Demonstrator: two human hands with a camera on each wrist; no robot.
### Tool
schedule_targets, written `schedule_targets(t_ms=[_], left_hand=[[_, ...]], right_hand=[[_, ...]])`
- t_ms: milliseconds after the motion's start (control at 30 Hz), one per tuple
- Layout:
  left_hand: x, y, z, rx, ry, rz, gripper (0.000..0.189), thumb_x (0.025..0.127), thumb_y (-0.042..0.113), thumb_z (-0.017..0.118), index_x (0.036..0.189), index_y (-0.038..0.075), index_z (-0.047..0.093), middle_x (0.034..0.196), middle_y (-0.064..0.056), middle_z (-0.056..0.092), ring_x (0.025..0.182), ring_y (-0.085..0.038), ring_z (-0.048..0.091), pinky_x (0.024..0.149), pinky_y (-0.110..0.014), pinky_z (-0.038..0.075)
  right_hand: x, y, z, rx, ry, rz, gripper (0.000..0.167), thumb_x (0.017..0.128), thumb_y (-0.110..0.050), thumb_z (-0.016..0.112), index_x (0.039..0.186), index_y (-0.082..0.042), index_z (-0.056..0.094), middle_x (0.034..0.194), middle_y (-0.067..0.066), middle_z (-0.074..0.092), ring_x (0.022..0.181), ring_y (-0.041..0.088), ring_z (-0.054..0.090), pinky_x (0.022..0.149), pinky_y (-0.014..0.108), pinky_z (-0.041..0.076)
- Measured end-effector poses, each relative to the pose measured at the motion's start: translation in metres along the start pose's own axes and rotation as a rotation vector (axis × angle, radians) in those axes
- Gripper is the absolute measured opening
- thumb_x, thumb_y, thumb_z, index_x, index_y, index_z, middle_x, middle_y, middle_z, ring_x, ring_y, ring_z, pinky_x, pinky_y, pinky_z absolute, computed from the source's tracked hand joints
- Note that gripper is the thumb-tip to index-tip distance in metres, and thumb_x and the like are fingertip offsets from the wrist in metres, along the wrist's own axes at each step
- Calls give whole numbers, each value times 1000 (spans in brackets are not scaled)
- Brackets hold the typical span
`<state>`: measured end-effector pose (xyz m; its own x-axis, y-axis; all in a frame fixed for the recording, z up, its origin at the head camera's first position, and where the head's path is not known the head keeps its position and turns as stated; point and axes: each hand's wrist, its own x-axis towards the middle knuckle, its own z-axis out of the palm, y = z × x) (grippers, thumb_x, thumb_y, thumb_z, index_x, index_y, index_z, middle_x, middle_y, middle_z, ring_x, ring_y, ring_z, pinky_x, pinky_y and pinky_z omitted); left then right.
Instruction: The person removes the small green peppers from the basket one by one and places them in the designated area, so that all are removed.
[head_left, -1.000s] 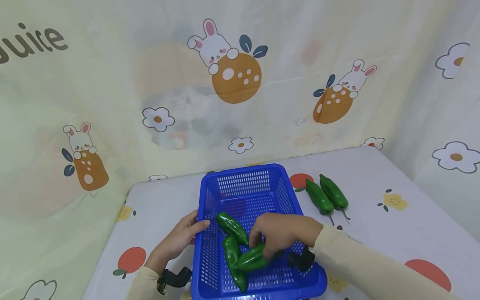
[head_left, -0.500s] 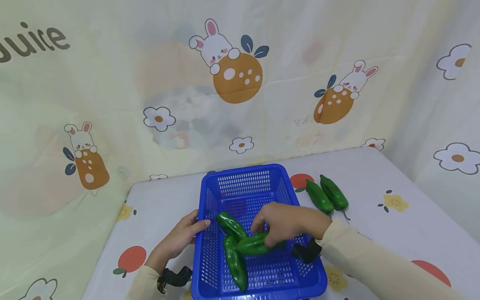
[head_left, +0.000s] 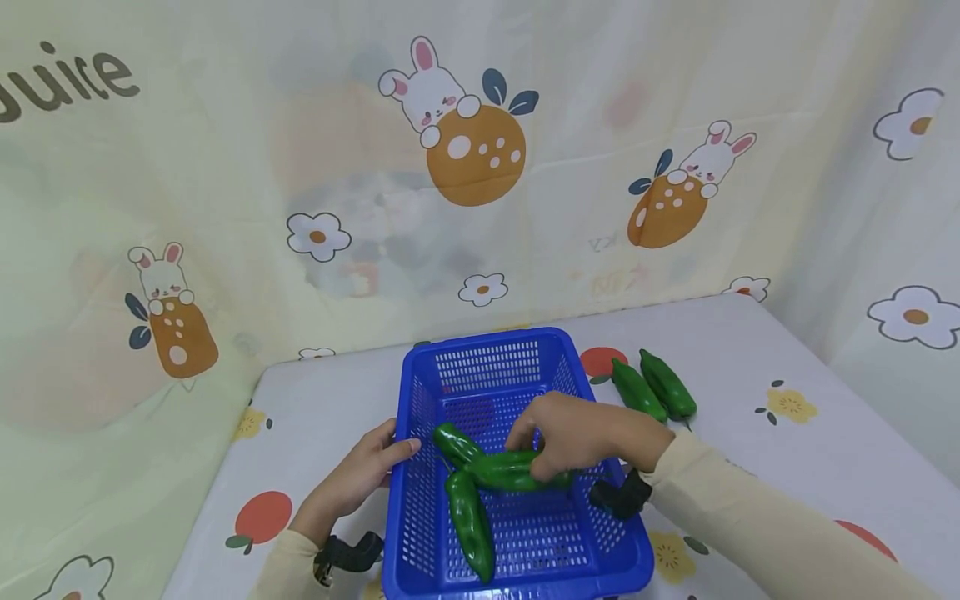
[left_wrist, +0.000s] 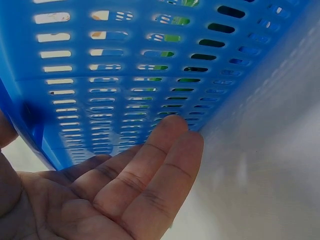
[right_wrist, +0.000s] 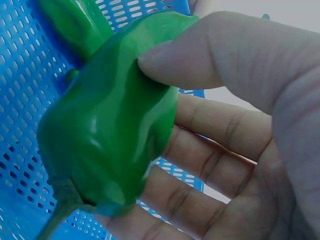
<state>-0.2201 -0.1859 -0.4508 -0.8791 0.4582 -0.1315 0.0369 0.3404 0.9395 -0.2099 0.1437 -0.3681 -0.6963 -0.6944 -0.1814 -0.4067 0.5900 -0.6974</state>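
Observation:
My right hand [head_left: 577, 429] holds a green pepper [head_left: 506, 472] inside the blue plastic basket [head_left: 637, 567]. In the right wrist view the thumb presses one side of this pepper [right_wrist: 105, 115], with the fingers round the other and its stem pointing down left. Two more green peppers lie in the basket: one [head_left: 471, 529] nearer the front, one [head_left: 453, 442] further back, partly covered by the held one. My left hand [head_left: 356, 475] grips the basket's left side, thumb over the rim. In the left wrist view its fingers [left_wrist: 165, 175] lie against the slotted outer wall.
Two more green peppers, a left one [head_left: 636, 390] and a right one [head_left: 669, 387], lie side by side on the table right of the basket. A white patterned cloth [head_left: 750, 358] covers the table. Behind it hangs a printed curtain [head_left: 562, 275].
My right hand has moved away from me and slightly right inside the basket, swinging the held pepper toward the back one. The left hand and the basket have stayed put.

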Motion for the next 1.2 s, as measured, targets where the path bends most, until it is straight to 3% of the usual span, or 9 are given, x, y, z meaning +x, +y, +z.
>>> schedule_targets(t_ms=[167,667,1200], left_hand=[[0,-1,0,5,10,-4,66,109,33,53,160,0,30,139,-29,61,110,-37,73,87,-50,63],[1,1,0,0,8,-3,65,109,31,53,160,-1,29,139,-29,61,112,-39,72,88,-51,62],[1,1,0,1,7,-5,65,108,32,53,160,-1,30,139,-29,61,111,-39,73,87,-50,63]], right_hand=[[-1,1,-5,-13,22,-21,30,80,-1,75,105,-16,82,89,-8,74,72,12,65,65,27,58],[-10,16,-18,16,96,-31,27,83,-7,75,108,-16,80,95,-7,74,80,17,71,66,28,62],[-26,26,-28,47,228,-4,33,84,-9,76,117,-3,77,100,1,76,82,15,72,68,27,63]])
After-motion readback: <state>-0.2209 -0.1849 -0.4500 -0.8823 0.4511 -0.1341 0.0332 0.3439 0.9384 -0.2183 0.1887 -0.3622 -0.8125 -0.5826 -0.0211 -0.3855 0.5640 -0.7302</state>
